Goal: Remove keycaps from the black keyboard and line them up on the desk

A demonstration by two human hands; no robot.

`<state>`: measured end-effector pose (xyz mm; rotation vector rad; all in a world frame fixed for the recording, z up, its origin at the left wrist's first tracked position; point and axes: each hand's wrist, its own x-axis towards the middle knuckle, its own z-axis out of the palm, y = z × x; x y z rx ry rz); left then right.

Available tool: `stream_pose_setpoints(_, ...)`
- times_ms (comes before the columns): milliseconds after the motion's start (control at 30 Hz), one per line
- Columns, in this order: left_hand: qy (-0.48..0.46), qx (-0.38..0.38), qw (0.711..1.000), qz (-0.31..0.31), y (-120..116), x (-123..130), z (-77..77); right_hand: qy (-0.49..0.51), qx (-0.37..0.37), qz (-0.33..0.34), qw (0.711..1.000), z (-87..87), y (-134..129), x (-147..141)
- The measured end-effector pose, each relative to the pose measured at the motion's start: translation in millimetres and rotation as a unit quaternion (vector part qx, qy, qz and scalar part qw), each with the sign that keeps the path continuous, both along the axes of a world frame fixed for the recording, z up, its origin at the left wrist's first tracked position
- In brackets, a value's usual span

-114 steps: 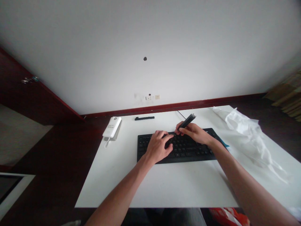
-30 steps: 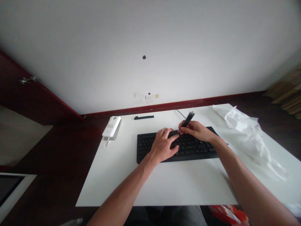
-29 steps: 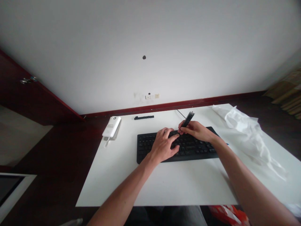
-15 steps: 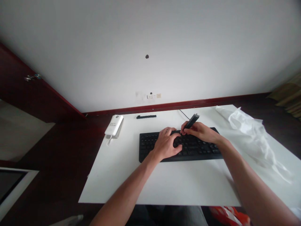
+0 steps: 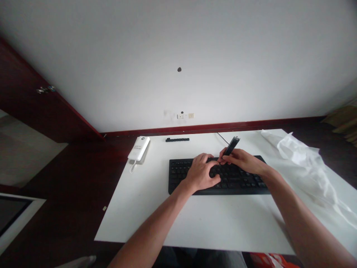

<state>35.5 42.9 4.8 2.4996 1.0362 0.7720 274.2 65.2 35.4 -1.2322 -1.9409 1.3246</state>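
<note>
Two hands meet over the black keyboard (image 5: 217,178), which lies lengthwise along the tabletop (image 5: 212,223) near its far edge. Right hand (image 5: 242,162) pinches a slim dark tool (image 5: 231,146), tip down at the upper key rows; left hand (image 5: 201,173) rests curled on the keys beside it. A white power bank (image 5: 138,148) sits at the far left corner, crumpled plastic (image 5: 306,163) along the right edge.

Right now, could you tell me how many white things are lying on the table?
2: a white power bank at the far left corner, and a crumpled white plastic sheet along the right side. Anything beneath the sheet is hidden.
</note>
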Motion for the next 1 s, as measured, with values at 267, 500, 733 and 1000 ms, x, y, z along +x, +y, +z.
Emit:
stream_pose_setpoints(267,0.038,0.043,0.998,-0.006,-8,-2,-2.6,-0.092,0.053,-0.005,0.994,5.6,-6,-4)
stream_pose_setpoints(500,0.051,0.052,0.997,-0.004,-6,-1,-10.3,-0.157,0.074,0.018,0.985,9.0,-9,-2)
stream_pose_setpoints(733,0.046,0.051,0.998,-0.008,-7,-2,-11.0,-0.016,-0.031,0.016,0.999,4.1,-1,10)
stream_pose_setpoints(1000,0.035,0.047,0.998,-0.015,-7,-3,-11.5,0.015,-0.054,-0.04,0.998,-1.2,0,11)
